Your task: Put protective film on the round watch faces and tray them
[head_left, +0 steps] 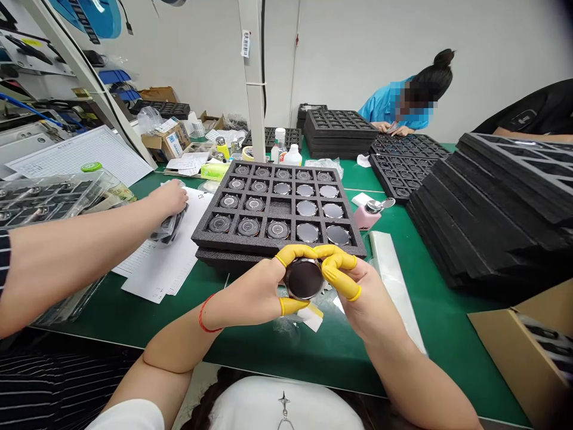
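Between both my hands is a round watch case (305,279), its dark glossy face turned up toward me. My left hand (264,289) grips its left side, with yellow finger cots on the thumb and a fingertip. On the other side my right hand (351,278), also in yellow finger cots, pinches the upper right edge. Just beyond stands a black foam tray (280,206) whose square pockets hold watch cases, some with dark ringed backs up and some with shiny faces up. One pocket in its middle is vacant.
At left, another person's hand (168,198) rests on bagged parts. Right of the tray stands a pink pump bottle (367,215). A tall stack of black trays (483,203) and a cardboard box (514,340) border the right. A person in blue (385,101) works at the back.
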`<state>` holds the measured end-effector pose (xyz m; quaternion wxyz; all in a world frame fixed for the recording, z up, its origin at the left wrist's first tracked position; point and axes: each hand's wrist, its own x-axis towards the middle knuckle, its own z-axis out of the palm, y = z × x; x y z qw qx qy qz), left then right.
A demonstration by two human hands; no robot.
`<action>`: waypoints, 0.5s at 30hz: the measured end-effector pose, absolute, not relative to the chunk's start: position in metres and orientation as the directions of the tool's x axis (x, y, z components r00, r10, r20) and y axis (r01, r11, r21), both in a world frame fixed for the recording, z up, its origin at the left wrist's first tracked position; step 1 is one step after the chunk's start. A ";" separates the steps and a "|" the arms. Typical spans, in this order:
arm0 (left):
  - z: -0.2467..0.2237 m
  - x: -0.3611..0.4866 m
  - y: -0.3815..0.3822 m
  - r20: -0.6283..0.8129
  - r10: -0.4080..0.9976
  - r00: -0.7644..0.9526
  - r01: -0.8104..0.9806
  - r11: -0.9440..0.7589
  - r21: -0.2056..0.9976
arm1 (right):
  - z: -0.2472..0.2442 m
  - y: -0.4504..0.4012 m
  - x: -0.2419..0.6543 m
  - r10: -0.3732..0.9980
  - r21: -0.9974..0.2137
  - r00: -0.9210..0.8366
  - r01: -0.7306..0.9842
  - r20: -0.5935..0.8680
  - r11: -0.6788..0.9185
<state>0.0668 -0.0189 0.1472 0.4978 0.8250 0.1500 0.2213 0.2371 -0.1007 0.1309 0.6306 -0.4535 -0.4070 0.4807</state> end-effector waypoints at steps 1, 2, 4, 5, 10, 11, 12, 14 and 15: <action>0.147 0.067 -0.019 0.213 0.469 0.857 0.031 -0.459 0.888 | 0.131 -0.101 0.237 0.975 -0.965 0.210 -0.231 0.078 0.127; 0.147 0.067 -0.019 0.211 0.470 0.857 0.034 -0.461 0.887 | 0.130 -0.101 0.237 0.974 -0.966 0.212 -0.226 0.080 0.128; 0.147 0.067 -0.019 0.211 0.469 0.858 0.036 -0.464 0.885 | 0.130 -0.101 0.238 0.974 -0.968 0.213 -0.218 0.078 0.126; 0.147 0.067 -0.019 0.210 0.468 0.859 0.038 -0.466 0.884 | 0.130 -0.101 0.238 0.974 -0.968 0.213 -0.217 0.076 0.123; 0.148 0.067 -0.019 0.212 0.466 0.859 0.037 -0.469 0.882 | 0.131 -0.102 0.237 0.975 -0.965 0.206 -0.228 0.083 0.130; 0.148 0.067 -0.019 0.214 0.465 0.859 0.035 -0.471 0.881 | 0.131 -0.102 0.237 0.976 -0.963 0.201 -0.232 0.087 0.134; 0.149 0.067 -0.019 0.218 0.462 0.859 0.032 -0.475 0.879 | 0.131 -0.102 0.237 0.976 -0.962 0.199 -0.237 0.089 0.136; 0.149 0.067 -0.018 0.220 0.458 0.861 0.029 -0.477 0.878 | 0.130 -0.102 0.237 0.976 -0.960 0.197 -0.241 0.092 0.140; 0.150 0.067 -0.018 0.218 0.455 0.863 0.029 -0.475 0.879 | 0.130 -0.102 0.237 0.975 -0.961 0.200 -0.239 0.094 0.141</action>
